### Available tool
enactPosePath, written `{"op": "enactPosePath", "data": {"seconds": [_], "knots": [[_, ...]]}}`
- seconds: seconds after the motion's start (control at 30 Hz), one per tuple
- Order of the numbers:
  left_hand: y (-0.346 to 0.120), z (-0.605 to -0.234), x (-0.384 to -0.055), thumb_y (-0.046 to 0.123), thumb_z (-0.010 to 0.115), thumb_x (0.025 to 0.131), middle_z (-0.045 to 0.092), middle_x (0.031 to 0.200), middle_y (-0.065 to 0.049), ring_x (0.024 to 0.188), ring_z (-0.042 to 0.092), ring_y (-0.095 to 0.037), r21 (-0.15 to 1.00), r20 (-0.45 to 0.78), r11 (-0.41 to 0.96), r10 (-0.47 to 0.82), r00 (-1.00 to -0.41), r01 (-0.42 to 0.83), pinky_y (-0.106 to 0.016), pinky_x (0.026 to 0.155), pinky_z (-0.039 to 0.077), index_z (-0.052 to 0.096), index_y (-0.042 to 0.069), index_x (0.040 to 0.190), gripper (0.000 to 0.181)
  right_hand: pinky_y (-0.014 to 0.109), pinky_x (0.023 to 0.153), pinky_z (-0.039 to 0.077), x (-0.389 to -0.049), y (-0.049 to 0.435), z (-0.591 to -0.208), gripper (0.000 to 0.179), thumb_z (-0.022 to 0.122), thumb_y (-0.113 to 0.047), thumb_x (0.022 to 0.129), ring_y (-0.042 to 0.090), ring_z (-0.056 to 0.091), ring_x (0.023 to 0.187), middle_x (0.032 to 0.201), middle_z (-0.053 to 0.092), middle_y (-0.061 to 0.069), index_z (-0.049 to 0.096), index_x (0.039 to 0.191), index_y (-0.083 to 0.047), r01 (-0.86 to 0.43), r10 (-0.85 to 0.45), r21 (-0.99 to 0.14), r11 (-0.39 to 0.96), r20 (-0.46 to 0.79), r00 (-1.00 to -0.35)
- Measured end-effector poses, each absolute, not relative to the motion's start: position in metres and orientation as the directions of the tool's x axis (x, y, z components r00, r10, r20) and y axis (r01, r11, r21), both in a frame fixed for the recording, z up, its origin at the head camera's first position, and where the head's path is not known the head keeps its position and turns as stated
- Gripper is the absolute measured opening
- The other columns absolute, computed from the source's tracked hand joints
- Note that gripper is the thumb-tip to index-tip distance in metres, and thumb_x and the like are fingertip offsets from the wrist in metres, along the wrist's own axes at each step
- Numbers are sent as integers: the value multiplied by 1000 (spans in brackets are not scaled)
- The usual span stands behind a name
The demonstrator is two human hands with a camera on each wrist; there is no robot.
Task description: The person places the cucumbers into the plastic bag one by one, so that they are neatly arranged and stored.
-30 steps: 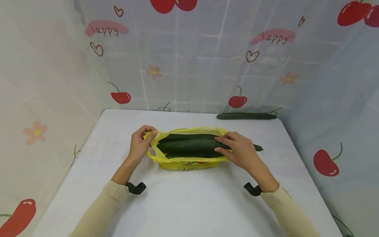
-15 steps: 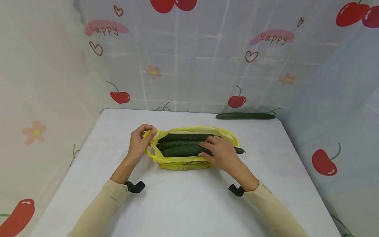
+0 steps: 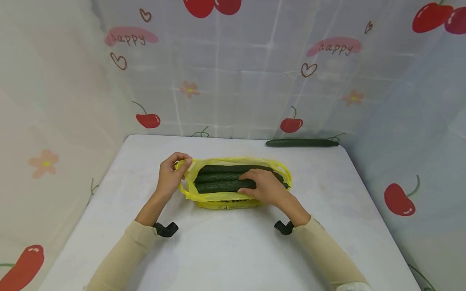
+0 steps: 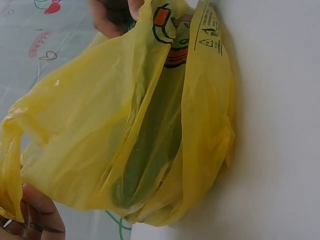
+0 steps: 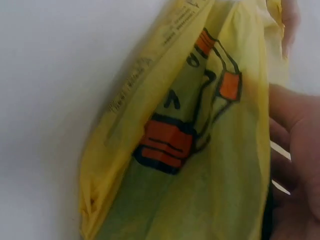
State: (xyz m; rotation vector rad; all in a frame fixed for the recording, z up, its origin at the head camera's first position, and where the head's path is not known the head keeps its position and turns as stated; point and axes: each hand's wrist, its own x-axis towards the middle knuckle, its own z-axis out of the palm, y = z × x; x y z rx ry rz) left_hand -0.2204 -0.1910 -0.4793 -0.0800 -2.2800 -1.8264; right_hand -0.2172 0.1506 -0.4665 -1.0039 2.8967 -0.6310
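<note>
A yellow plastic bag (image 3: 225,197) lies on the table with its mouth facing up. Inside, several dark green cucumbers lie side by side; the front cucumber (image 3: 218,186) is nearest me, with a back cucumber (image 3: 225,168) along the far wall. My left hand (image 3: 170,174) pinches the bag's left handle between thumb and fingers. Reaching into the mouth, my right hand (image 3: 267,188) grips the front cucumber and partly hides its right half. In the right wrist view, the bag's printed side (image 5: 225,165) hides most of the cucumbers.
Another cucumber (image 3: 302,143) lies along the table's back right edge. The white table (image 3: 225,250) is bounded by curtains (image 3: 240,81) printed with cherries and hearts. Each wrist carries a black camera mount, such as the left mount (image 3: 166,230).
My right hand has moved left with the front cucumber, whose right tip stuck out past the bag and now lies within its mouth. The left hand has stayed at the handle.
</note>
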Motion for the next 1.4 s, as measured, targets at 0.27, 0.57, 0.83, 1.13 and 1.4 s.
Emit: {"op": "enactPosePath", "data": {"seconds": [0.27, 0.57, 0.83, 1.13, 1.4], "knots": [[-188, -481, -221, 33, 72, 106, 67, 108, 7, 81, 56, -9, 961, 192, 221, -89, -977, 169, -19, 62, 53, 71, 6, 116, 29, 49, 108, 57, -224, 156, -460, 37, 79, -32, 100, 27, 68, 127, 134, 74, 4, 76, 133, -17, -664, -685, -416, 621, 123, -718], [-190, -478, -221, 33, 72, 106, 66, 108, 5, 77, 55, -8, 960, 203, 216, -99, -974, 178, -19, 62, 52, 71, 5, 117, 30, 45, 95, 59, -223, 166, -484, 39, 85, -41, 93, 25, 64, 117, 125, 70, 3, 79, 126, -23, -666, -605, -370, 648, 281, -745], [-191, -476, -218, 32, 71, 106, 66, 111, 2, 82, 56, -9, 955, 208, 234, -85, -974, 183, -18, 63, 52, 71, 6, 118, 28, 55, 109, 55, -217, 181, -494, 77, 85, -64, 84, 34, 63, 131, 140, 66, 11, 68, 140, -14, -506, -432, -335, 795, 273, -859], [-187, -477, -223, 32, 72, 106, 67, 107, 6, 77, 55, -10, 942, 257, 245, -85, -963, 230, -18, 60, 50, 71, 9, 113, 24, 63, 109, 54, -205, 203, -489, 97, 78, -73, 87, 43, 61, 138, 156, 58, 18, 53, 155, -9, -320, -310, -349, 880, 87, -947], [-186, -476, -224, 32, 71, 106, 67, 105, 5, 72, 54, -9, 940, 267, 244, -99, -959, 237, -18, 57, 49, 72, 9, 111, 23, 62, 91, 61, -198, 213, -474, 106, 84, -71, 82, 42, 66, 133, 158, 58, 18, 48, 160, -9, -379, -378, -161, 911, 36, -925]]}}
